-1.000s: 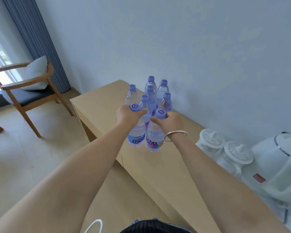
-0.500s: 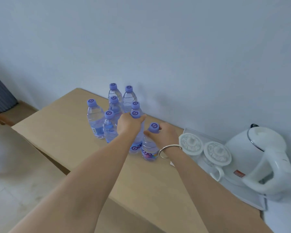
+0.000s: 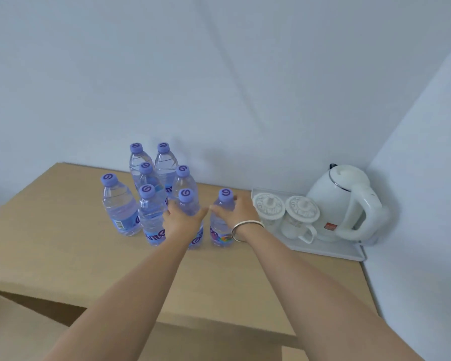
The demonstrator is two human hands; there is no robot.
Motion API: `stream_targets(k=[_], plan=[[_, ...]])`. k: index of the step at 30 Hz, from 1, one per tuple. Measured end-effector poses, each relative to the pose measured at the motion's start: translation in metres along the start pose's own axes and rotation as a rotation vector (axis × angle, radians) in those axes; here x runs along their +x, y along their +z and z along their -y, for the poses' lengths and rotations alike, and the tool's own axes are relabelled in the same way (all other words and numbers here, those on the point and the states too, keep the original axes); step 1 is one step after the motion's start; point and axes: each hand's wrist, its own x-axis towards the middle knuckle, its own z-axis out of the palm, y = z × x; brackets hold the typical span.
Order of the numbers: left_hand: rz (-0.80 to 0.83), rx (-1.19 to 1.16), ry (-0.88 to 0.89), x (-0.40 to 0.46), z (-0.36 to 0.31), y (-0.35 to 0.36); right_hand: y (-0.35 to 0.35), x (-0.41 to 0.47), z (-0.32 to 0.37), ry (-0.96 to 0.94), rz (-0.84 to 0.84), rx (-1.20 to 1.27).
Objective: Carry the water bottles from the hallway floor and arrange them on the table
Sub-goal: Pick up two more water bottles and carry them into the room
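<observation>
Several clear water bottles with purple caps stand clustered on the light wooden table (image 3: pixel 63 243) near the wall. My left hand (image 3: pixel 182 220) is curled round the body of a front bottle (image 3: pixel 186 201), which stands next to the cluster. My right hand (image 3: pixel 241 212), with a silver bangle on its wrist, grips the rightmost bottle (image 3: pixel 219 231), set a little apart to the right. Both of these bottles are upright with their bases on the tabletop. A separate bottle (image 3: pixel 119 204) stands at the cluster's left.
At the table's right end, in the room corner, a white tray (image 3: pixel 349 252) holds a white kettle (image 3: pixel 336 204) and two lidded cups (image 3: pixel 268 205). The right-hand bottle stands close to the tray. Bare tabletop stretches left and in front of the bottles.
Both hands have brought their two bottles down onto the table beside the cluster. My grip has slid from the necks to the bodies, and the view has swung right toward the kettle.
</observation>
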Motion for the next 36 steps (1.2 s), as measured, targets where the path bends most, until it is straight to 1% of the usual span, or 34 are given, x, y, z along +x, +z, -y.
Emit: stream_targets(k=[1, 3, 5, 8, 10, 11, 13, 14, 17, 19, 22, 25, 27, 30, 32, 36], plan=[[0.032, -0.028, -0.006, -0.004, 0.003, -0.001, -0.001, -0.008, -0.003, 0.004, 0.031, 0.028], [0.083, -0.046, -0.018, -0.010, 0.012, -0.003, 0.000, -0.028, -0.013, 0.030, 0.041, 0.043], [0.145, -0.032, -0.022, -0.018, 0.026, -0.007, 0.009, -0.054, -0.028, 0.113, 0.035, 0.034], [0.237, -0.016, -0.056, -0.030, 0.046, 0.001, 0.022, -0.096, -0.060, 0.256, 0.075, 0.045], [0.343, 0.044, -0.044, -0.047, 0.048, 0.017, 0.024, -0.131, -0.084, 0.319, 0.041, 0.054], [0.421, 0.087, -0.010, -0.061, 0.048, 0.029, 0.022, -0.153, -0.098, 0.355, 0.003, 0.058], [0.576, 0.218, 0.121, -0.096, 0.047, 0.050, 0.013, -0.195, -0.122, 0.451, -0.068, 0.079], [0.662, 0.302, 0.223, -0.120, 0.046, 0.060, 0.006, -0.219, -0.136, 0.522, -0.104, 0.096], [0.908, 0.572, 0.619, -0.189, 0.048, 0.089, -0.018, -0.288, -0.172, 0.707, -0.237, 0.113], [1.004, 0.722, 0.834, -0.230, 0.047, 0.106, -0.033, -0.327, -0.194, 0.779, -0.337, 0.124], [1.122, 0.807, 1.008, -0.289, 0.041, 0.130, -0.050, -0.383, -0.220, 0.865, -0.468, 0.168], [1.168, 0.830, 1.147, -0.339, 0.034, 0.152, -0.067, -0.428, -0.243, 0.909, -0.583, 0.258], [1.171, 0.839, 1.202, -0.371, 0.029, 0.169, -0.082, -0.458, -0.257, 0.929, -0.638, 0.285], [1.161, 0.893, 1.288, -0.420, 0.020, 0.193, -0.110, -0.502, -0.280, 0.949, -0.691, 0.261], [1.147, 0.920, 1.388, -0.462, 0.013, 0.211, -0.134, -0.535, -0.300, 0.968, -0.722, 0.240], [1.151, 0.878, 1.539, -0.544, 0.003, 0.246, -0.182, -0.588, -0.342, 0.990, -0.782, 0.202]])
